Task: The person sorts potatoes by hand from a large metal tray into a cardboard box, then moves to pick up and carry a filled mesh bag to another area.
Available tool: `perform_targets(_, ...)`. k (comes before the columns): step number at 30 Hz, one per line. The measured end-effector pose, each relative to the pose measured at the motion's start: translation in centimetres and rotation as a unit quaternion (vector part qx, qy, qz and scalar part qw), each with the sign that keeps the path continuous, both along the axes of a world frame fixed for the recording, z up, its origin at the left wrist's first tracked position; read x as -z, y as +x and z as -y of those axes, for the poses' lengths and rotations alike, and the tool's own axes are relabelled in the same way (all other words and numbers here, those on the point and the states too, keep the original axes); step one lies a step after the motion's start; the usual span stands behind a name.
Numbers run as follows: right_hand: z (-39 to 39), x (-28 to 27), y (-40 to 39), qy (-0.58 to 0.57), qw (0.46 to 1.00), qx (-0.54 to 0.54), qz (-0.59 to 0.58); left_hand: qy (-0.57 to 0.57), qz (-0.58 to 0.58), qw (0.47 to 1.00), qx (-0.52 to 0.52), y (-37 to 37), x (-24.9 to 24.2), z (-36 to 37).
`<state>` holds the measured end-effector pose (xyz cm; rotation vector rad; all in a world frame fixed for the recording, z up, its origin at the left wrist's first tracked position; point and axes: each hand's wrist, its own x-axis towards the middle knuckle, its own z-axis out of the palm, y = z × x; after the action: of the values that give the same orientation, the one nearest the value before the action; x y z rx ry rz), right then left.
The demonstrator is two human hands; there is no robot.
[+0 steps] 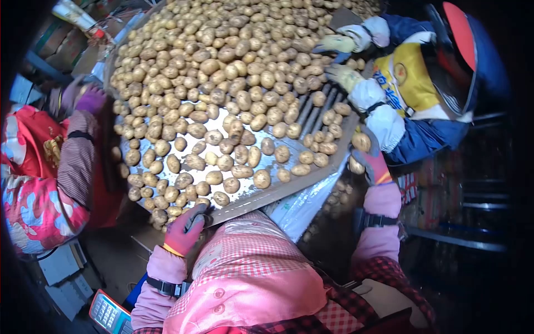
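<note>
Small tan round potato (360, 141): firm, light, dusty; grasp around middle. Right hand (371, 158) clamped on it; left hand (185, 229) closure indeterminate, at grey metal tabletop (289, 187) edge.

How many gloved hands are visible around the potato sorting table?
5. The person's left hand in a red glove at the table's near edge; their right hand holding a potato; a co-worker's two yellow gloves; another co-worker's purple glove. More may be hidden.
</note>
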<state>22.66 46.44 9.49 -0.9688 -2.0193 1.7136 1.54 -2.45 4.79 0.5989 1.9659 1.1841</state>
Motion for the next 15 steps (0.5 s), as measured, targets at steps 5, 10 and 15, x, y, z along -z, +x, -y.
perform_targets(5, 0.0, 6.1, 11.2, 0.17, 0.823, 0.062, 0.538, 0.035, 0.061, 0.997, -0.005, 0.2, 0.9, -1.2)
perform_targets(10, 4.2, 5.4, 3.5, 0.231, 0.879, 0.03, 0.416, 0.022, 0.01, 1.0, 0.019, 0.2, -0.1, -1.5)
perform_targets(15, 4.7, 8.3, -3.5, 0.465, 0.757, -0.084, 0.451, 0.019, -0.002, 1.0, -0.021, 0.6, -0.8, -0.4)
